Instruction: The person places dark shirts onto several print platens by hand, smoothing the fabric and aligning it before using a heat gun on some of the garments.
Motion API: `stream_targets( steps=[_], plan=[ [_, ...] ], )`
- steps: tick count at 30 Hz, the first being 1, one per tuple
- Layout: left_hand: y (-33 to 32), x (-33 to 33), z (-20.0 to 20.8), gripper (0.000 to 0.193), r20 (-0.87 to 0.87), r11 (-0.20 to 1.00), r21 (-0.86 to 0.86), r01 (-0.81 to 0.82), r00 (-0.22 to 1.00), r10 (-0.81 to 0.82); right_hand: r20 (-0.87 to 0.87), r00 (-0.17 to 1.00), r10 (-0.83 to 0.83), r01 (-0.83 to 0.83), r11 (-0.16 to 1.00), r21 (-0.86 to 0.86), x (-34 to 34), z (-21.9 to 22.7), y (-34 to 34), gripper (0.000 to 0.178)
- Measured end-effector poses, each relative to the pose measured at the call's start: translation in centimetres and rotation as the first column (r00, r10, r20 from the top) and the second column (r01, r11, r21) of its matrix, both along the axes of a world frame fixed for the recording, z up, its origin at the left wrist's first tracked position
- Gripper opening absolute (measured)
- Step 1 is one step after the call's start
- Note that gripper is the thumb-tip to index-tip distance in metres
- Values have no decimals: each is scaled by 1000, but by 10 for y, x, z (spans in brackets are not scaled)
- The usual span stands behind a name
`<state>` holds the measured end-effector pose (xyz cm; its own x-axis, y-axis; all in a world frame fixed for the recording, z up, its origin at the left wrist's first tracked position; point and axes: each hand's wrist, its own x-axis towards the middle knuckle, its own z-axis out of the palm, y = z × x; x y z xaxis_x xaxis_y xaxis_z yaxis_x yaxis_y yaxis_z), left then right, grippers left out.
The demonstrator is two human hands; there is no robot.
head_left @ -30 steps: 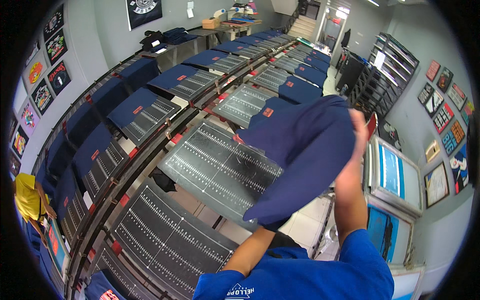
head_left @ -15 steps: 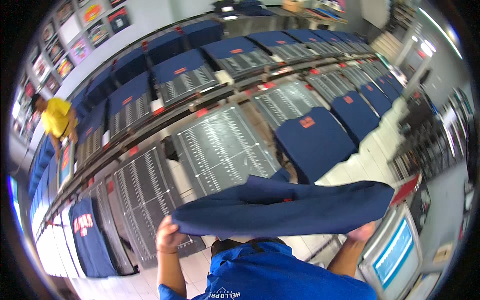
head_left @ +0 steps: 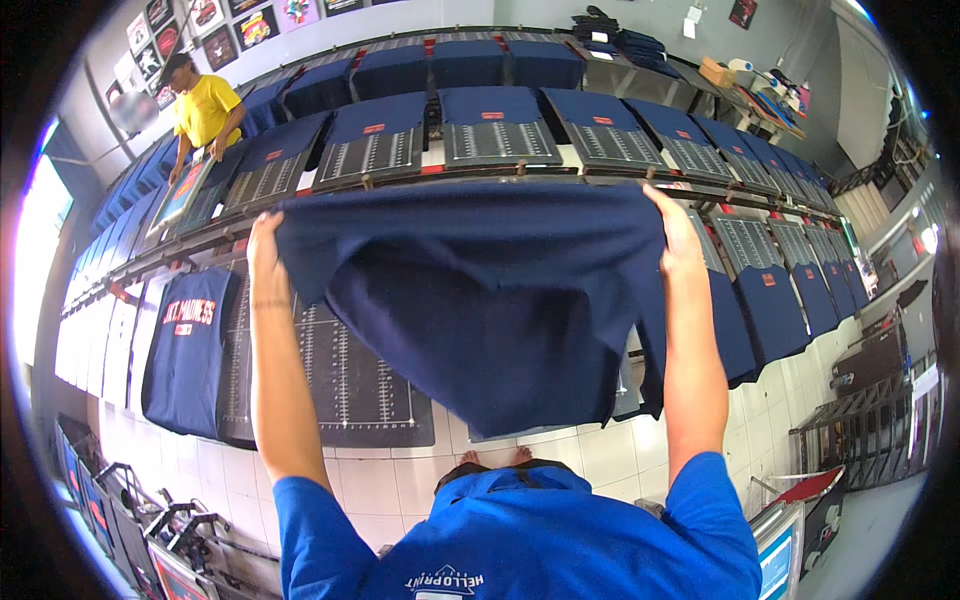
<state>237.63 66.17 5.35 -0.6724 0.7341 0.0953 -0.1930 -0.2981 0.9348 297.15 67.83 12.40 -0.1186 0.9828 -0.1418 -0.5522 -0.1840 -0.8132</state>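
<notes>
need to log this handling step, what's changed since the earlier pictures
The navy cloth, bunched near the body in the previous picture, has been moved forward and now hangs spread open between the left hand and right hand. The camera view has turned too. Both hands kept hold since that picture; the printed navy piece stays at left.

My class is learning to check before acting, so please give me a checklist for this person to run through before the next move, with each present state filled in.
1. Left hand grips the navy cloth: ok, at one end of its top edge.
2. Right hand grips the opposite end: ok.
3. Cloth spread flat: not ok, its lower part hangs in folds.
4. Ruled board fully visible: not ok, the cloth hides part.
5. Cloth free of stains: cannot tell.
6. Co-worker in yellow apart from the cloth: ok.
</notes>
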Motion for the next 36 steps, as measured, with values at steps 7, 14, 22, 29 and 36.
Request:
stream_targets(
  steps=[7,14,22,29,36],
  plan=[
    [-79,14,136,24,-14,940,314,131,991,-134,-24,998,-54,58,976,209,-26,75,-44,27],
    [-244,57,48,31,-513,965,-100,-241,844,157,395,861,-320,330,943,46,-21,-7,-167,46],
    [-301,50,-160,35,-413,845,-532,-57,888,-201,303,952,33,67,946,-316,-15,-220,-201,33],
    [-373,46,-258,29,-258,697,-717,21,920,-294,371,926,72,88,914,-397,2,-314,-252,37],
    [-424,46,-308,13,-329,504,-860,-85,847,-417,525,784,333,71,791,-607,52,-350,-285,44]
  ],
)
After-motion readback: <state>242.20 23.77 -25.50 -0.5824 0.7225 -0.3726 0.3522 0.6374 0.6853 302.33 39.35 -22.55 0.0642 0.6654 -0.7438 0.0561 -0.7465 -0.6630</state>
